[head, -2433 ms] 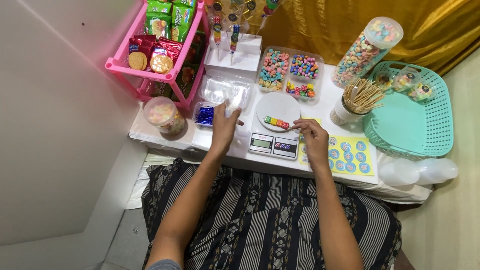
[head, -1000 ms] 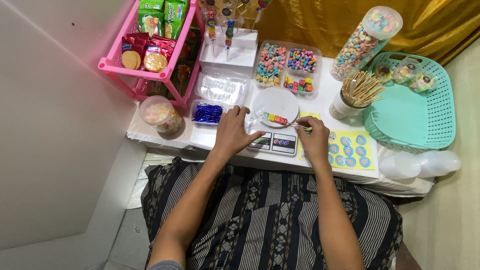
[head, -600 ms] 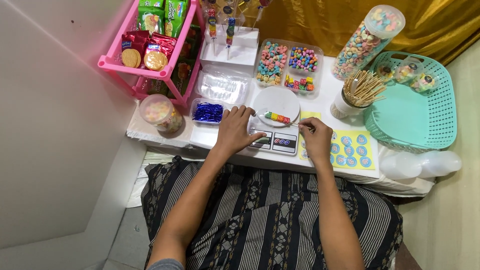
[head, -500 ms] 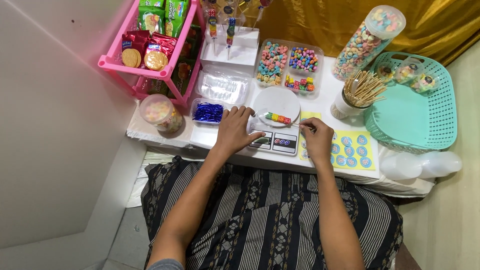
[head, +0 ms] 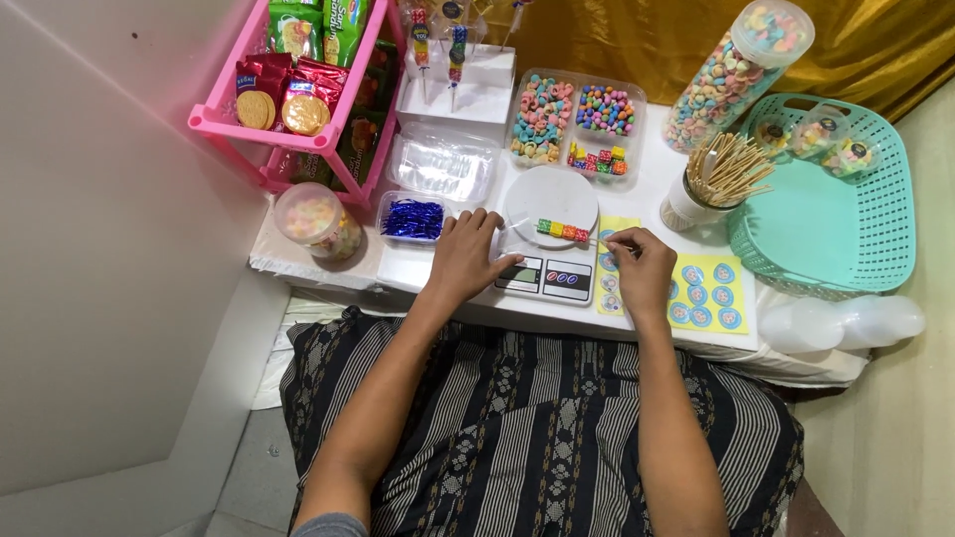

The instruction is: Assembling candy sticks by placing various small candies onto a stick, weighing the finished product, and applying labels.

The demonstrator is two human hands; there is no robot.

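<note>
A thin wooden skewer with several coloured candy cubes lies across the round white pan of a small kitchen scale. My right hand pinches the skewer's right end, over a yellow sticker sheet. My left hand rests flat on the table beside the scale's left edge, thumb by its display panel; it holds nothing.
A clear tray of coloured candies, a tall candy jar, a cup of wooden skewers and a teal basket stand behind and right. A pink snack rack, a small jar and a box of blue ties sit left.
My left hand moved from the back left of the table to rest by the scale. My right hand has taken the skewer's end; the skewer stays on the pan.
</note>
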